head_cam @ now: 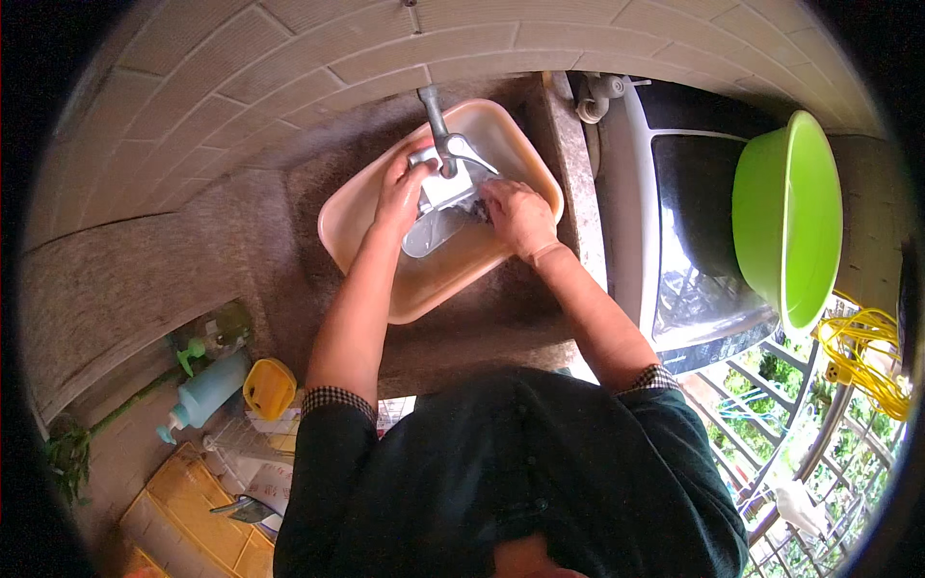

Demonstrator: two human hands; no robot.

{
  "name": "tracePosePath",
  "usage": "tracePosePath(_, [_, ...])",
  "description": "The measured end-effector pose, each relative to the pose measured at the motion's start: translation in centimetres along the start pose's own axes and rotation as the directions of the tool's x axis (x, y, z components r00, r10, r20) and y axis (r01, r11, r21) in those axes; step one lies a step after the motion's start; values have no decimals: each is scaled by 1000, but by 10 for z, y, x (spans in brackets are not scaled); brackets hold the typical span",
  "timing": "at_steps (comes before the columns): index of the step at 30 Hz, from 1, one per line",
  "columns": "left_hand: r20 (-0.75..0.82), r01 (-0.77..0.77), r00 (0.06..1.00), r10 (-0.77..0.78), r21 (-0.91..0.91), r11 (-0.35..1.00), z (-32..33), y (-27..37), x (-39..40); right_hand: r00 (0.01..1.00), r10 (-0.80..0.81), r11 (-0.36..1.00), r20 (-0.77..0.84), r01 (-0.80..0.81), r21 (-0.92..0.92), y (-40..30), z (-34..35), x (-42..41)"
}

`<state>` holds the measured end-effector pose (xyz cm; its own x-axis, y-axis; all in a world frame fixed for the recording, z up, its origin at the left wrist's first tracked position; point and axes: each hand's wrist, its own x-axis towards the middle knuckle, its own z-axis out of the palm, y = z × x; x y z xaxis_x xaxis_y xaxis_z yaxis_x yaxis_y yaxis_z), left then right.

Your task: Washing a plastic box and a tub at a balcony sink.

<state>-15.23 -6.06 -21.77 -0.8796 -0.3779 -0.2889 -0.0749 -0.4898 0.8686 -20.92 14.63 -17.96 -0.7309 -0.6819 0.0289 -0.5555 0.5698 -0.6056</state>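
Note:
My left hand (402, 191) grips the left side of a white box-shaped object (446, 186) with a shiny edge. It is held over a pinkish plastic basin (347, 209), under the metal faucet (436, 119), whose lever and spout cover part of it. Close to the object's right side is my right hand (522, 215), its fingers curled and pointing into the basin. Something small and dark (477, 208) shows by those fingertips; whether they grip it is hard to tell. Below the white object lies a clear, rounded piece (432, 235) that looks like plastic.
The basin sits in a stone sink (462, 339) against a tiled wall (347, 43). To the right, a green tub (759, 217) stands on a washing machine (697, 209). Yellow cord (867, 354) hangs farther right. A blue pump bottle (213, 386) and yellow container (270, 389) are lower left.

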Motion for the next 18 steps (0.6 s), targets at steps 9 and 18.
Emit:
tracePosePath(9, [-51, -114, 992, 115, 11, 993, 21, 10, -24, 726, 385, -100, 570, -580, 808, -12, 38, 50])
tracePosePath(18, [-50, 185, 979, -196, -161, 969, 16, -15, -51, 807, 327, -389, 492, -360, 848, -7, 73, 67])
